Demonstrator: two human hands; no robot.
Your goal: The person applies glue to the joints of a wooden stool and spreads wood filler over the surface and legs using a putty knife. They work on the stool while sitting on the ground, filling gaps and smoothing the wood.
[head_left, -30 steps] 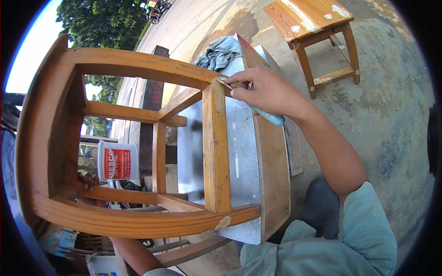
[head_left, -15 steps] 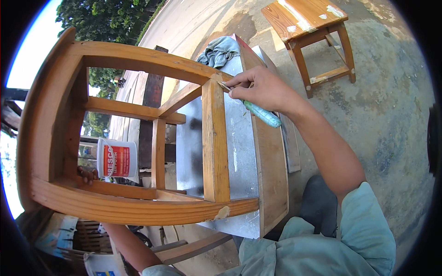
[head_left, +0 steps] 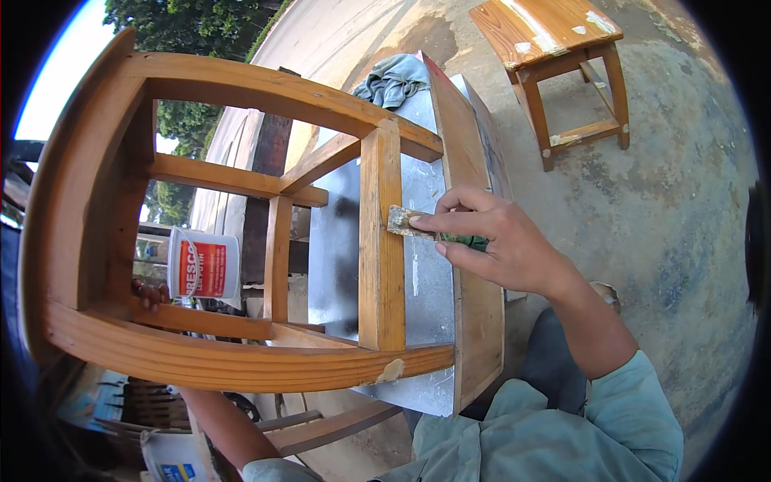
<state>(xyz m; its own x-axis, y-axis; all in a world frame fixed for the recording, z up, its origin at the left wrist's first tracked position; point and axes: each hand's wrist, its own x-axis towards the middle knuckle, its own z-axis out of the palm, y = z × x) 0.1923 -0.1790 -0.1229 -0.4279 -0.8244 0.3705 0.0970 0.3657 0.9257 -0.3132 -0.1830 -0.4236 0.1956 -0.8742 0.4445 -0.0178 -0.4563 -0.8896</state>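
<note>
A wooden stool (head_left: pixel 381 273) lies on its side, its seat toward the left and its legs pointing right. Light filler patches (head_left: pixel 391 370) mark the near leg and the far joint. My right hand (head_left: pixel 502 245) pinches a putty knife (head_left: pixel 404 222) with a stained flat blade and a green handle. That blade's tip meets the right edge of the stool's crosspiece, around its middle. At the left, the fingers of my left hand (head_left: pixel 150 296) curl over a lower rail near the seat; the stool's frame hides the rest of that hand.
Under the stool is a grey-topped wooden box (head_left: pixel 430 297) with a crumpled cloth (head_left: pixel 392 80) at its far end. A white bucket with a red label (head_left: pixel 205 263) stands behind the frame. Another stool (head_left: pixel 554 56), streaked with filler, stands at the far right.
My right hand has brought the putty knife from the crosspiece's far joint down toward its middle, and the blade now lies flatter. My left hand keeps its hold.
</note>
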